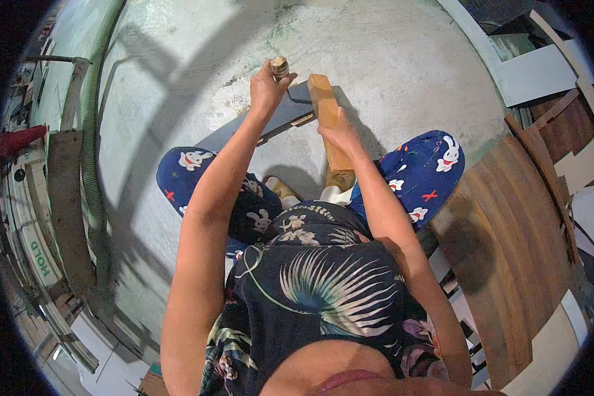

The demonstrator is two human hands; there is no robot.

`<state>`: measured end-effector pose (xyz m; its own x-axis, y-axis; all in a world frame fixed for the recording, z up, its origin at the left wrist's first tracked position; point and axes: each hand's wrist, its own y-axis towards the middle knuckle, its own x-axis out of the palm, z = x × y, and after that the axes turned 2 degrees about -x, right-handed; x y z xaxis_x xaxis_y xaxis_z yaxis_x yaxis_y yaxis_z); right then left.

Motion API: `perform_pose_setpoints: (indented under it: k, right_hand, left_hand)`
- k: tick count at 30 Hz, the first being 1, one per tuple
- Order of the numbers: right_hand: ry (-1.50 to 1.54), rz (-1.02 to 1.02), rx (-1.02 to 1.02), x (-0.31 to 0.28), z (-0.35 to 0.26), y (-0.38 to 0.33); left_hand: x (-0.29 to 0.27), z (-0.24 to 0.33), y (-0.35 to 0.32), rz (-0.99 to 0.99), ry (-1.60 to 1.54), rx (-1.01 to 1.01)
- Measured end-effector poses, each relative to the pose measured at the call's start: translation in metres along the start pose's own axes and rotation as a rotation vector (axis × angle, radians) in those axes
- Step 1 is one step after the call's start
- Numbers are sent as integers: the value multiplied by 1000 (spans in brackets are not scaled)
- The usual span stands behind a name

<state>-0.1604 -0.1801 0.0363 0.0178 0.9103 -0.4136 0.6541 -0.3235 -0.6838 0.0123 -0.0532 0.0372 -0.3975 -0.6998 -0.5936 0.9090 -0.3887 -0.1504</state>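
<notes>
My left hand (266, 89) is closed around the handle of a tool (280, 65), whose rounded, light wooden end points up. Its lower end is hard to make out. Below and beside that hand, a long dark grey board (270, 122) lies slanting on the floor, with a notch and pale wood showing along its near edge. My right hand (340, 131) grips a thick yellow-brown wooden block (323, 96) by its side. The far end of the block is beside the right end of the grey board; its near end comes down between my feet.
My bent knees in blue trousers (419, 175) flank the work on a concrete floor (178, 72). A green ribbed hose (89, 132) runs along the left, beside stacked boards (66, 198). Brown wood panels (495, 257) and a white sheet (538, 72) lie at the right.
</notes>
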Motion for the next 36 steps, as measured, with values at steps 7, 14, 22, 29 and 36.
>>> perform_pose_setpoints:
  k: [7, 14, 22, 29, 36]
  right_hand:
    - [-24, -6, 63, -1, -14, -8]
    - [-55, 78, -8, 7, -1, -2]
    - [-54, -4, 56, 2, -11, -7]
    - [-7, 16, 20, 6, -3, -9]
    - [-48, 13, 57, 2, -15, -10]
  left_hand:
    - [10, 15, 7, -16, 95, -34]
    - [28, 16, 13, -50, 178, -37]
    - [26, 11, 16, -10, 191, -1]
    - [26, 16, 17, -17, 190, -17]
    - [23, 17, 23, -23, 230, 0]
